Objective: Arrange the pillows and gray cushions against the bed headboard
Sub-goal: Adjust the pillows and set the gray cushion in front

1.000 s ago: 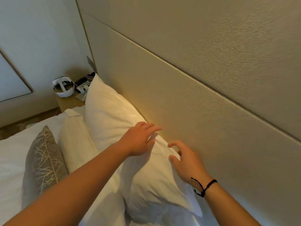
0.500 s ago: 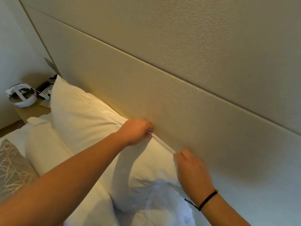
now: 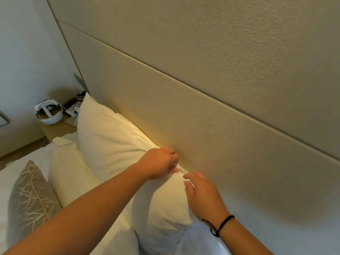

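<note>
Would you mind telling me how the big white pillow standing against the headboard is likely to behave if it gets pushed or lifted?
The white pillow looks soft and floppy: its top edge bunches under the left hand. It is probably light for its bulk, being puffy. Leaning on the headboard, it may slump forward once released; the right hand rests open on it.
</note>
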